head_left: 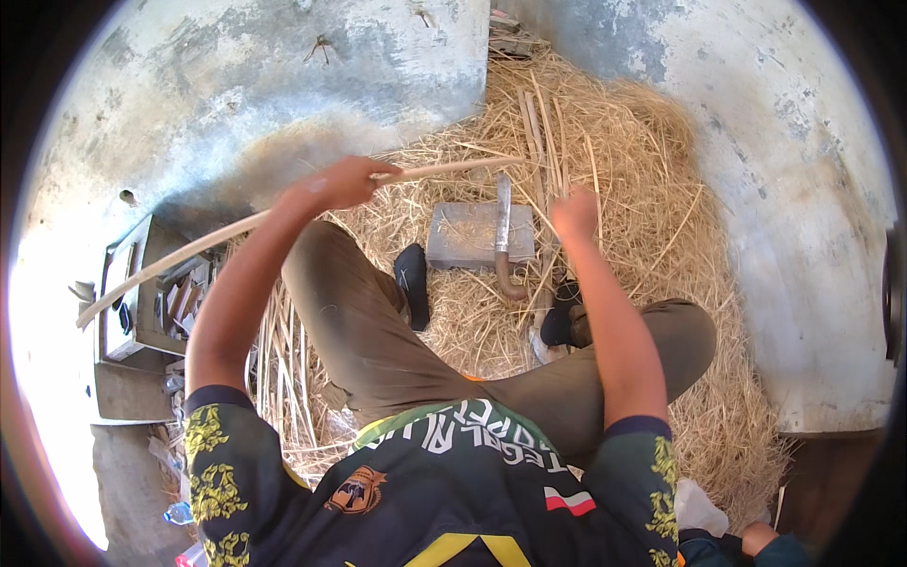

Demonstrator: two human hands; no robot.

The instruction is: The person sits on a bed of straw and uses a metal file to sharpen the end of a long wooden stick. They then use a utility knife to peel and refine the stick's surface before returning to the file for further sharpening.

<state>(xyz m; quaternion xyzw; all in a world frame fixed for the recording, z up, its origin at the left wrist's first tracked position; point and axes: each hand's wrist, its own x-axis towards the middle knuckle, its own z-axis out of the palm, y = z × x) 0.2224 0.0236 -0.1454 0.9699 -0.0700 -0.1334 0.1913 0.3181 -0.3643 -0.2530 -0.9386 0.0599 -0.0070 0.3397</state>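
A long pale strip, apparently bamboo (194,248), arcs from the far left to above the block. My left hand (348,182) is closed around it, and its free end reaches toward the middle. To the right, my right hand (575,215) is held as a fist beside several long strips (539,142) lying on the shavings. Whatever it grips, if anything, is hidden. Between my feet is a grey rectangular block (460,233). Across it rests a large knife (503,210), its curved handle toward me, touched by neither hand.
Straw-like shavings (652,189) cover the floor around my legs. At left stands a wooden box (142,312) with scraps inside, and thin strips (288,369) lie by my left leg. Worn walls (378,57) rise ahead. Another person's hand (757,538) shows at lower right.
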